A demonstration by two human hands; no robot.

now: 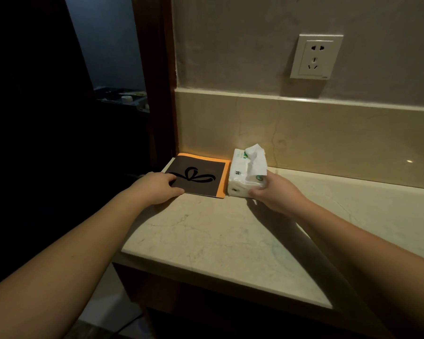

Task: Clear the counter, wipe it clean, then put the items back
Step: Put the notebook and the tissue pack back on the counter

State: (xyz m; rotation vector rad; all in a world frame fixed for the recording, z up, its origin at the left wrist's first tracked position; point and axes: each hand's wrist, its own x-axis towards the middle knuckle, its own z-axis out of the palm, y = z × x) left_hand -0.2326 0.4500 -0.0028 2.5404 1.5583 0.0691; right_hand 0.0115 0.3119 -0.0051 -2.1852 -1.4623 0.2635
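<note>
Nearest to us, both forearms reach out over the pale marble counter (206, 241), whose front stretch lies bare under a hard shadow from the right arm. Further in, our left hand (157, 188) rests on the near left corner of the dark folder (196, 178) — the one with a black bow drawn on it and an orange edge showing along its right and far sides. The thumb lies along the near edge and the fingers sit on the cover; we cannot tell whether any of them have got under it, so the hand reads as pressing flat rather than gripping. Just beside the folder, nearly touching it, stands the tissue pack (245, 177), and our right hand (275, 194) is curled round its near right corner, fingers wrapped on the soft wrapper. One tissue stands loose out of the top.

Both things sit at the back left of the counter, close to the low stone upstand, with the folder's left edge just beside the counter's end by the dark wooden door frame (162, 94). Beyond, a white wall socket (315, 57) sits well above.

What could go wrong: the folder lies flat, so a lift from on top may only slide it — possibly off that left end. Our grip on the pack is at one corner; it may sag or twist, and the loose tissue could pull out.
</note>
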